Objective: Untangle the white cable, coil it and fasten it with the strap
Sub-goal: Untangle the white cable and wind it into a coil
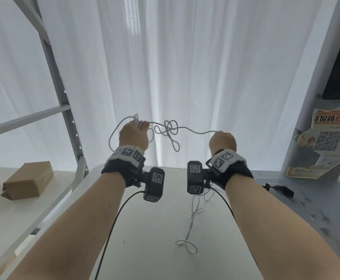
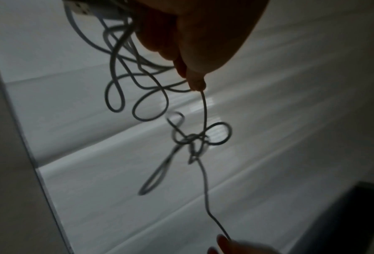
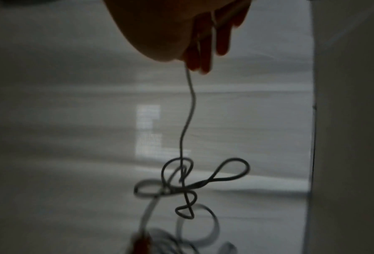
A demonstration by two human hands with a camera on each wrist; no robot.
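Both hands are raised in front of a white curtain with the white cable stretched between them. A loose knot of several loops hangs midway; it also shows in the left wrist view and the right wrist view. My left hand grips a bundle of loops and the USB plug. My right hand pinches a single strand. The cable's tail hangs down onto the white table. A black strap lies on the grey surface at the right.
Cardboard boxes sit on a shelf at the left, behind a grey metal rack post. A grey pillar with a torn QR-code poster stands at the right. Black camera leads hang from both wrists over the table.
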